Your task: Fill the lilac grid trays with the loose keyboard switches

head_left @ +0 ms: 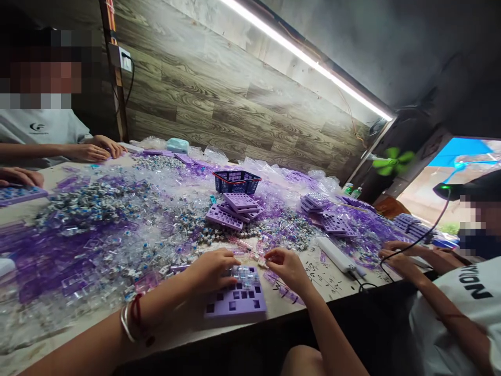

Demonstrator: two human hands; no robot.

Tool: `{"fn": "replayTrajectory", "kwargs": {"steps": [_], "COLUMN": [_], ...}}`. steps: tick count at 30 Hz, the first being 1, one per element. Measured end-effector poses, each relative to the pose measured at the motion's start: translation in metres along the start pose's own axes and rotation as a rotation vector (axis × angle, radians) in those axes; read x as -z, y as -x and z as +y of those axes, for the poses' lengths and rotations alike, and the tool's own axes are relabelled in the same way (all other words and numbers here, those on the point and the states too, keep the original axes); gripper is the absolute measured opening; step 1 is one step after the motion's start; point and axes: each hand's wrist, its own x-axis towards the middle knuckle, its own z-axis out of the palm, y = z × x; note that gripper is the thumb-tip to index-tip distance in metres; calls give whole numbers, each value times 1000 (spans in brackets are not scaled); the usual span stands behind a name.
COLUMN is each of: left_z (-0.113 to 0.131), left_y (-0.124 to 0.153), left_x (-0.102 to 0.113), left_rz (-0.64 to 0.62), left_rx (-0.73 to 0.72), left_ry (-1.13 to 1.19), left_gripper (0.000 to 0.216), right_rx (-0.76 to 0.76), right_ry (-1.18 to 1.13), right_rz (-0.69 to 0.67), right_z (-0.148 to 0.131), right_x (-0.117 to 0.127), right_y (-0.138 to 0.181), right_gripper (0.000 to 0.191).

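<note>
In front of me lies a purple tray (238, 307) with square holes, a group of clear plastic cubes (246, 277) standing on its upper part. My left hand (213, 270) rests over the tray's upper left side. Its thumb and fingers are apart, next to the cubes; some fingertips are hidden. Just beyond the tray's upper right corner, my right hand (287, 267) is closed in a pinch. Whatever sits between those fingertips is too small to make out. Small pink and clear pieces (270, 243) lie near it.
Stacked purple trays (237, 209) and a dark basket (237, 183) stand behind loose switch-like parts (97, 206) and purple and clear plastic pieces (78, 250). A white power strip (336, 256) lies to the right. Co-workers' hands (104, 146) are at the left and right table sides.
</note>
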Motion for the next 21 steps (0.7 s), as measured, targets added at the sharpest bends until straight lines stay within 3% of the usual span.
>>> {"fn": "replayTrajectory", "kwargs": {"steps": [5,12,15,21], "left_z": [4,2,3,-1], "left_y": [0,1,2,2], "left_x": [2,0,0,-5], "left_rz": [37,25,0,57], "left_rx": [72,-30,-85,-144], "left_ry": [30,2,-31,-74], "left_gripper": [33,31,29,24], "right_rx": [141,320,340,414], "right_ry": [19,217,284,163], "right_rz": [-67,-180,-218,-181], "right_z": [-13,-36,-32,-17], "right_x": [-7,-30,-36,-43], "right_y": [18,29,29,24], "right_gripper": [16,20,19,20]}}
